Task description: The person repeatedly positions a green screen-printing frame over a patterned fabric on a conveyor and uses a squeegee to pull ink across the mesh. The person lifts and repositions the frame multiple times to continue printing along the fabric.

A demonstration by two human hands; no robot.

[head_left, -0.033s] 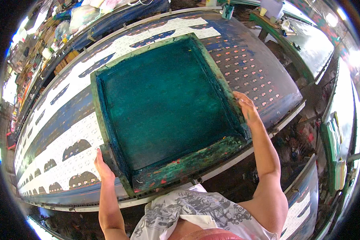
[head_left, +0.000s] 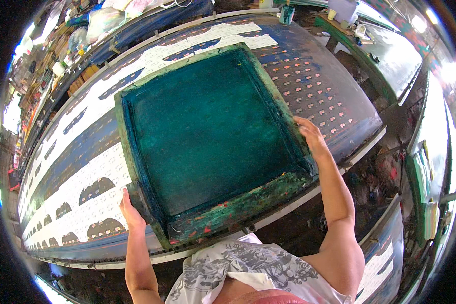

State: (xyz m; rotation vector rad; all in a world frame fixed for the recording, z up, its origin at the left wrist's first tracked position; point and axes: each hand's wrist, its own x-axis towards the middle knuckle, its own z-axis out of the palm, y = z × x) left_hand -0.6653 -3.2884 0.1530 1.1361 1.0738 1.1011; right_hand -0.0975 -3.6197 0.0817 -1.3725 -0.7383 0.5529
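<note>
A large screen printing frame (head_left: 207, 131) with dark teal mesh and paint-stained wooden sides lies tilted across a long printing table (head_left: 334, 61). My left hand (head_left: 132, 212) holds the frame's near left side; its thumb shows, while the other fingers are mostly hidden. On the right side, my right hand (head_left: 313, 138) grips the rim near the near right corner, with fingers curled over the edge. White printed fabric pieces (head_left: 104, 167) with curved cut-outs lie in rows on the table left of and beyond the frame. Small pinkish printed marks (head_left: 309, 86) dot the dark surface to the right.
A rail (head_left: 365, 148) runs along the table's near edge. At its far end stands a teal-stained container (head_left: 287, 14). Bags (head_left: 106, 23) and clutter fill the far left. Another table (head_left: 390, 55) holds cups at far right, and a further panel (head_left: 385, 258) lies behind my right arm.
</note>
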